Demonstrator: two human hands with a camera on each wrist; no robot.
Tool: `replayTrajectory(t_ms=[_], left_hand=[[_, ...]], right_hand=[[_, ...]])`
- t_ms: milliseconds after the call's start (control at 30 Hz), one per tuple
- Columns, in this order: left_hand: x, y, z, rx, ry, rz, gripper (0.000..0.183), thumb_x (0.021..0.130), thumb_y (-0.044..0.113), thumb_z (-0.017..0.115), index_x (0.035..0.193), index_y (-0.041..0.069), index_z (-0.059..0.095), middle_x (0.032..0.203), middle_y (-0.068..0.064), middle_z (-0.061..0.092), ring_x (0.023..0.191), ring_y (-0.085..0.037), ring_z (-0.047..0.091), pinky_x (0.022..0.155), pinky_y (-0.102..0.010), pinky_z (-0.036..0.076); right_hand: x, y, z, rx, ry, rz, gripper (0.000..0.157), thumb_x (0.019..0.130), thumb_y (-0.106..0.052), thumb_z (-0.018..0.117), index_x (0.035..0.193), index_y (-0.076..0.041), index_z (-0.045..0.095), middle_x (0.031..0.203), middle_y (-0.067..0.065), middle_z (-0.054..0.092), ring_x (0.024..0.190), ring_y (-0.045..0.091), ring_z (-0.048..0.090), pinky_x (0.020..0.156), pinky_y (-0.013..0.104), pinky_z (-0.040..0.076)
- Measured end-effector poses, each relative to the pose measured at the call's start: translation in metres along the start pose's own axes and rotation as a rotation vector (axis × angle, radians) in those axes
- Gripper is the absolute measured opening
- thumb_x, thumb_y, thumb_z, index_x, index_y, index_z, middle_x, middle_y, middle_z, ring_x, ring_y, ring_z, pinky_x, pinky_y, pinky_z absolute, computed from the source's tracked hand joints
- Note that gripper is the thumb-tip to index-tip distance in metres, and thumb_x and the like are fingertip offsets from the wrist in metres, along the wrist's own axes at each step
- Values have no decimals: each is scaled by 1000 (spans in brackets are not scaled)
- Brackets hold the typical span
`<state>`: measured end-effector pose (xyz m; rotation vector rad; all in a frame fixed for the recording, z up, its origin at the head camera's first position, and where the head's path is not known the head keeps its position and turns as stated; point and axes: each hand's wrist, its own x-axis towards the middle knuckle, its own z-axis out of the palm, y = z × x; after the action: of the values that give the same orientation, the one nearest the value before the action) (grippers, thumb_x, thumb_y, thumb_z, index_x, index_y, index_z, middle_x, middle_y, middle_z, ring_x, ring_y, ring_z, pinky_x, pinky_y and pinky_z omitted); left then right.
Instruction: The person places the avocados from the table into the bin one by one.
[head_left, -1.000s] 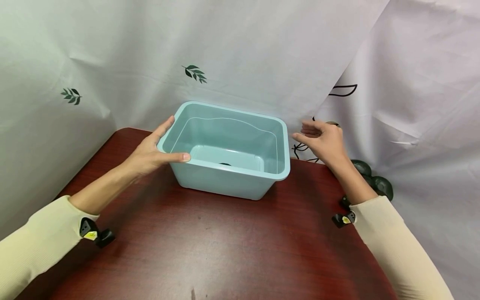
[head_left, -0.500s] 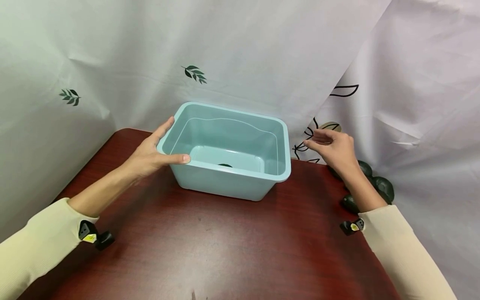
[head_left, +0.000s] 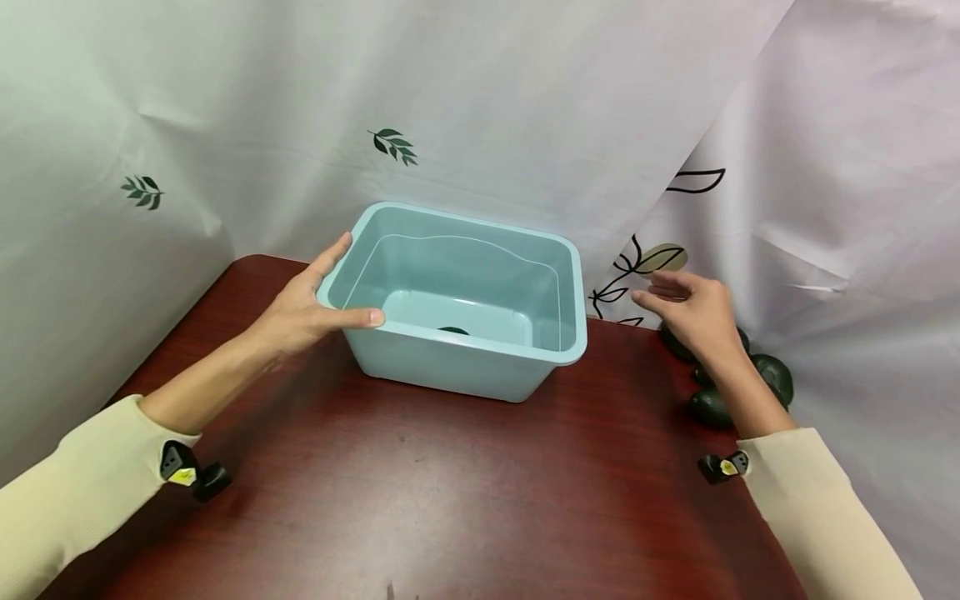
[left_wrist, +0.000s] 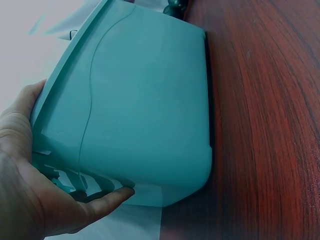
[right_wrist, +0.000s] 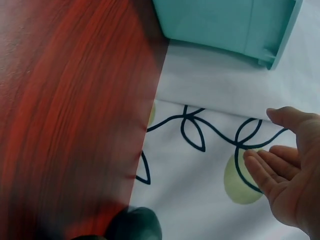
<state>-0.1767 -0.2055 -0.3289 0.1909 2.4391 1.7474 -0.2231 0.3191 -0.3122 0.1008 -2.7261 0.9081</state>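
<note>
A light blue plastic storage bin (head_left: pixel 450 367) stands upright at the far side of the table. My left hand (head_left: pixel 303 304) grips its left end, the thumb along the front rim and the fingers at the far corner. The left wrist view shows that hand (left_wrist: pixel 45 185) around the slotted end of the bin (left_wrist: pixel 150 100). To the right of the bin my right hand (head_left: pixel 693 312) hovers with nothing in it, fingers loosely bent. Just below it, several dark green avocados (head_left: pixel 772 379) lie at the table's right edge, partly covered by the forearm.
Inside the bin a dark thing (head_left: pixel 453 331) shows at the bottom, mostly hidden by the front rim. The reddish-brown wooden table (head_left: pixel 450 500) extends toward me. A white cloth (head_left: pixel 487 100) with leaf prints hangs behind it and down the right side.
My right hand has drawn away from the bin, rightward and slightly toward me, toward the avocados, and more of them show. The left hand keeps its grip and the bin stays put.
</note>
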Motion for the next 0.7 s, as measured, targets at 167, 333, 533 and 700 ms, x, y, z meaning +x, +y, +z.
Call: replayTrajectory(t_ms=[167,333,533,700], left_hand=[[1,-1,1,-7,-2,-4,119,83,28,90,164,50,6,173,19,13,149,-23,36,121,-53,34],[0,-1,1,-10,3,-9,118,83,29,89,164,49,6,172,18,16,146,-24,40,118,-49,37],[0,0,1,-19,8,-4,118,83,29,90,164,49,7,172,16,18,147,-24,39,119,-50,37],[0,1,1,-17,9,-2,118,83,28,90,164,49,6,173,15,17,149,-25,38,120,-53,35]], right_hand=[[-7,8,-5,5,-11,23,63,87,-54,80,132,-11,72,125,13,76,83,-24,57,75,2,45],[-14,17,-8,8,-22,40,68,87,-56,80,135,-9,69,127,14,75,86,-23,57,75,2,45],[-23,22,-13,-5,9,43,65,85,-56,81,132,-12,72,122,11,77,85,-25,59,77,0,44],[-30,25,-20,-41,11,53,62,85,-55,82,131,-14,73,122,10,78,82,-29,57,77,-2,41]])
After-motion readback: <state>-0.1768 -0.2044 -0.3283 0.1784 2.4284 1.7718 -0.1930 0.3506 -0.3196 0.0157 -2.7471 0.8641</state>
